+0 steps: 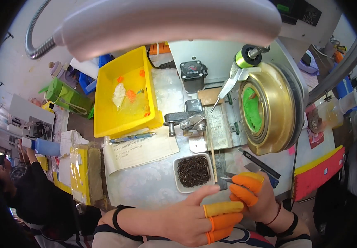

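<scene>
- The right hand (256, 198) is seen at the counter's (153, 182) near edge, its grip closed: a slim metal tool (227, 178), seemingly tweezers, is pinched between thumb and forefinger, both capped in orange finger cots (244, 193).
- The tool's tip is pointed left, just beside the small white tray (177, 175) of dark, wiry parts (193, 170).
- The left hand (195, 219) is held flat and open below the tray, nothing gripped; three of its fingers are capped in orange, and its fingertips are touching the right hand.
- What the dark parts are cannot be made out.
- The tool's handle is hidden inside the right grip.
- The brass-coloured winding machine (269, 107) is set at the counter's far right, the yellow bin (124, 93) at the far left.
- The lamp head (166, 22) overhead is blurred.
</scene>
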